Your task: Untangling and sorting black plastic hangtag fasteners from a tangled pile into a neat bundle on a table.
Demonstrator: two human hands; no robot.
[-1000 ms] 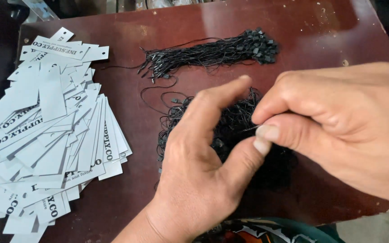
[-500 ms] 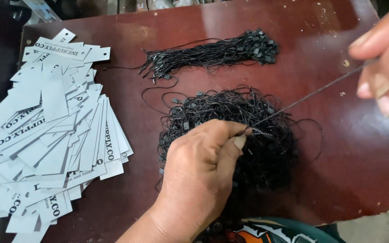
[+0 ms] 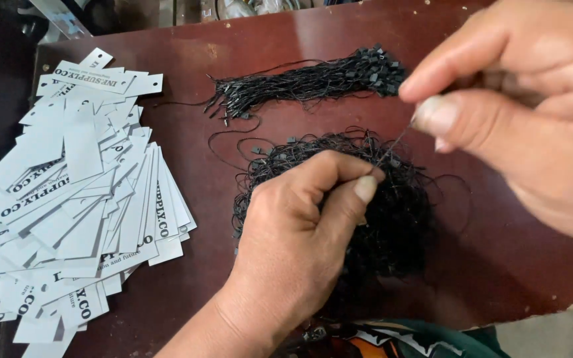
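Looking down from the head camera: left hand (image 3: 300,232) at about 6 o'clock, resting on the tangled heap of black strings (image 3: 392,219) at the centre of the dark red table (image 3: 499,265), thumb and forefinger closed on one end of a single string (image 3: 392,144). Pinned there, most likely, so the heap stays down while one strand is drawn clear of the snarl.

Right hand (image 3: 518,106) raised at 2 o'clock, close to the lens, thumb and forefinger pinched shut on the strand's other end. Strand taut and slanting between the two pinches, running from 5 o'clock up toward 1 o'clock, just above the heap; held tight, probably, to keep it from snagging its neighbours.

At 12 o'clock, a straightened bundle of black strings (image 3: 306,83) lying flat, small plastic locks gathered at its right end, loose tips at its left; set well apart from the tangle, seemingly to keep sorted strands from mixing back in.

At 9 o'clock, a fanned pile of white paper tags (image 3: 81,199), punched holes near their top ends, spread within reach of the left hand yet clear of the strings.
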